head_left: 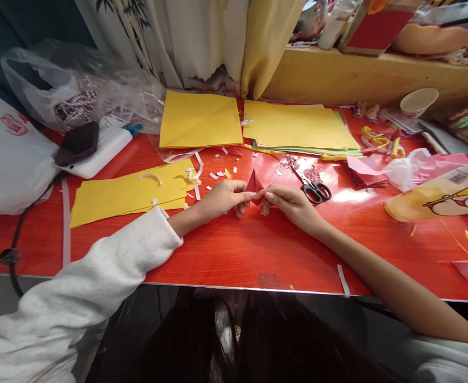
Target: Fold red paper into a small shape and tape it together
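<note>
Between my two hands, above the middle of the red table (pixel 234 252), is a small folded piece of red paper (pixel 254 182) with its pointed tip facing away from me. My left hand (pixel 231 197) pinches its lower left side between thumb and fingers. On the lower right side, my right hand (pixel 284 202) grips it with thumb and forefinger. The fingertips of both hands nearly meet at the paper's lower edge. Black-handled scissors (pixel 316 192) lie just beyond my right hand. White and yellow paper scraps (pixel 219 174) are scattered beyond my left hand.
Yellow sheets (pixel 128 191) lie at the left, with more yellow stacks (pixel 200 119) at the back. A phone (pixel 78 143) rests on a white object near plastic bags. At the right lies a printed cup (pixel 441 194); a paper cup (pixel 419 102) stands behind.
</note>
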